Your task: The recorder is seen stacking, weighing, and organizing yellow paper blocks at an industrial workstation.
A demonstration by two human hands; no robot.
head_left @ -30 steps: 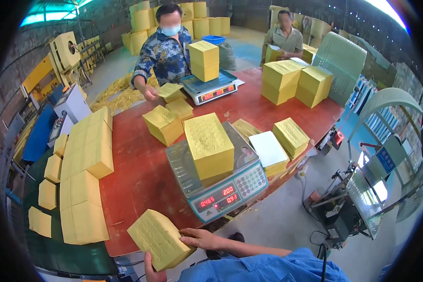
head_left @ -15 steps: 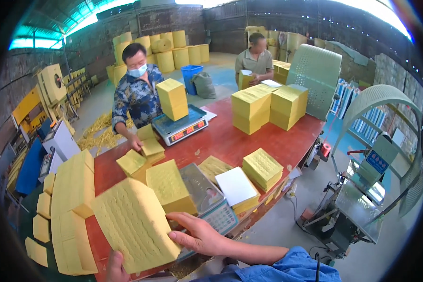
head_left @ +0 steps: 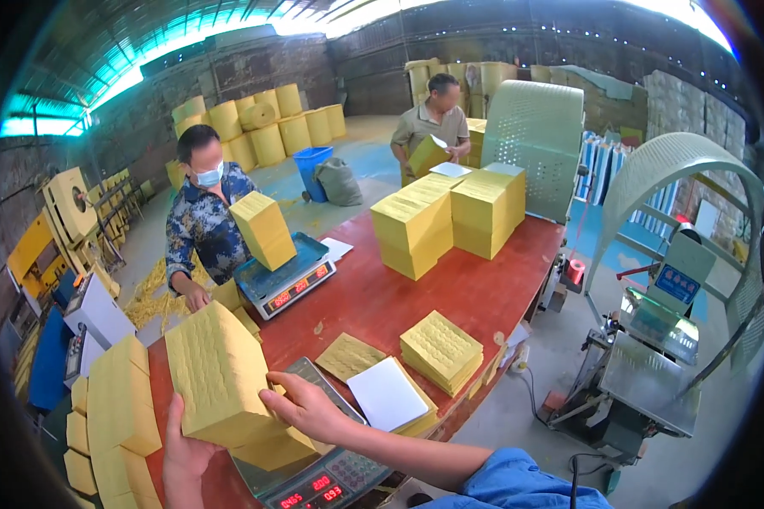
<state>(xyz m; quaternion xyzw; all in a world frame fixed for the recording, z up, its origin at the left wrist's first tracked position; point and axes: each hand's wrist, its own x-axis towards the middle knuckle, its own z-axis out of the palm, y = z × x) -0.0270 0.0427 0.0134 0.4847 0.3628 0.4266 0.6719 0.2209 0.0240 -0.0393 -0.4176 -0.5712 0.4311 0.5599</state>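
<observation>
Between my two hands is a thick stack of yellow paper (head_left: 216, 369) with rows of wavy dents on its top sheet. My left hand (head_left: 185, 450) supports its near left side, thumb up along the edge. My right hand (head_left: 306, 411) has its fingers against the right side. Under it, more yellow paper (head_left: 284, 451) rests on a digital scale (head_left: 339, 475) with a lit red display. Whether the held stack touches that paper, I cannot tell. Just right of the scale is a white card (head_left: 389, 395) on yellow sheets, beside another yellow paper pile (head_left: 441, 346).
Across the red table (head_left: 348, 280), a masked co-worker (head_left: 208, 204) stands by a second scale (head_left: 284, 276) bearing a yellow stack. Another person (head_left: 433, 127) handles paper behind large yellow blocks (head_left: 412, 225). Yellow bundles (head_left: 123, 399) line the left; a metal machine (head_left: 637, 365) stands right.
My held stack has moved up and over the scale, its block shape now more upright. The scale's display is now lit and in sight. The view has shifted; the far person's paper is now tilted.
</observation>
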